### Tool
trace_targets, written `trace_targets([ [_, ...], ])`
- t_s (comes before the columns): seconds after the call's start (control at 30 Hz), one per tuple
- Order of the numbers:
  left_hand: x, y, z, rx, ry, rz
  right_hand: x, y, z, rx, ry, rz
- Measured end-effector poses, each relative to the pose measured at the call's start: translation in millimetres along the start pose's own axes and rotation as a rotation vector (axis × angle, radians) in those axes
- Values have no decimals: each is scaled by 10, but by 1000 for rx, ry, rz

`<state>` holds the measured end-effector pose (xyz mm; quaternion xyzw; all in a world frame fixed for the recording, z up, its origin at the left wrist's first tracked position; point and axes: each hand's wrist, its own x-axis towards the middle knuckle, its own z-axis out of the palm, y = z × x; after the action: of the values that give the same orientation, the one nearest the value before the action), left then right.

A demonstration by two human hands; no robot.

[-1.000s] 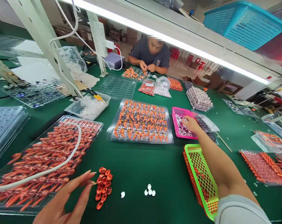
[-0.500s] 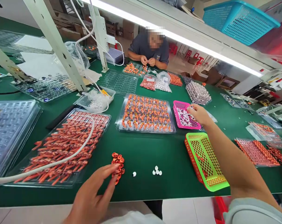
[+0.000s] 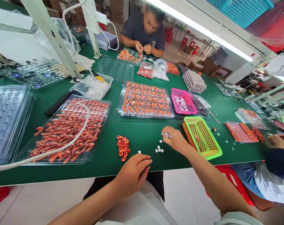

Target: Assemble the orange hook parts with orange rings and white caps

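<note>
My right hand (image 3: pixel 174 140) is closed around a cluster of small white pieces (image 3: pixel 166 134), above the green tabletop. Beside it lie several loose white discs (image 3: pixel 159 150), and one more white disc (image 3: pixel 139 152) sits just beyond my left hand. My left hand (image 3: pixel 135 171) is at the table's front edge, palm down, holding nothing that I can see, its fingers loosely stretched and the thumb apart. A group of orange-red round cup-like parts (image 3: pixel 123 147) lies to its left. The pink basket (image 3: pixel 190 110) with more white pieces stands farther back.
A lime-green basket (image 3: pixel 214 148) stands right of my right hand. Clear trays hold long orange-red parts (image 3: pixel 69 131) at left and orange parts (image 3: pixel 146 101) ahead. A white cable (image 3: pixel 85 125) crosses the left tray. One person (image 3: pixel 143 34) works opposite; another person's hands (image 3: pixel 278 141) show at right.
My right hand has come back from the pink basket toward the loose discs, carrying white pieces. My left hand has left the orange-red parts and moved right. The view has shifted.
</note>
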<state>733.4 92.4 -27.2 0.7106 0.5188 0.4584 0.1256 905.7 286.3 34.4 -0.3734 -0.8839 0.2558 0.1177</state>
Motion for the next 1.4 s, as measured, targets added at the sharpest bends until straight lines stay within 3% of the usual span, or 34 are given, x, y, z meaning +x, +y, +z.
trace_targets([
  [0.1, -16, -13, -36, 9, 9, -1, -94, 74, 157, -69, 27, -41],
  [0.3, -27, -42, -77, 27, 18, -30, -156, 268, 220, -192, 115, -43],
  [0.5, 1, -49, -78, 1, 30, -35, -294, 224, 358, -309, 88, -47],
  [0.67, 59, -55, -96, 30, 33, -34, -354, 213, 279, -319, 75, -59],
  [0.77, 88, -56, -107, 44, 27, -46, -388, 228, 179, -214, 86, -49],
  [0.87, 103, -54, -123, 48, 19, -61, -439, 261, 122, 30, 144, -2],
  [1.1, 158, -56, -161, 39, 9, -82, -532, 401, 183, 476, 300, 281],
  [1.4, 248, -126, -108, 23, -35, -98, -489, 478, 243, 591, 366, 361],
])
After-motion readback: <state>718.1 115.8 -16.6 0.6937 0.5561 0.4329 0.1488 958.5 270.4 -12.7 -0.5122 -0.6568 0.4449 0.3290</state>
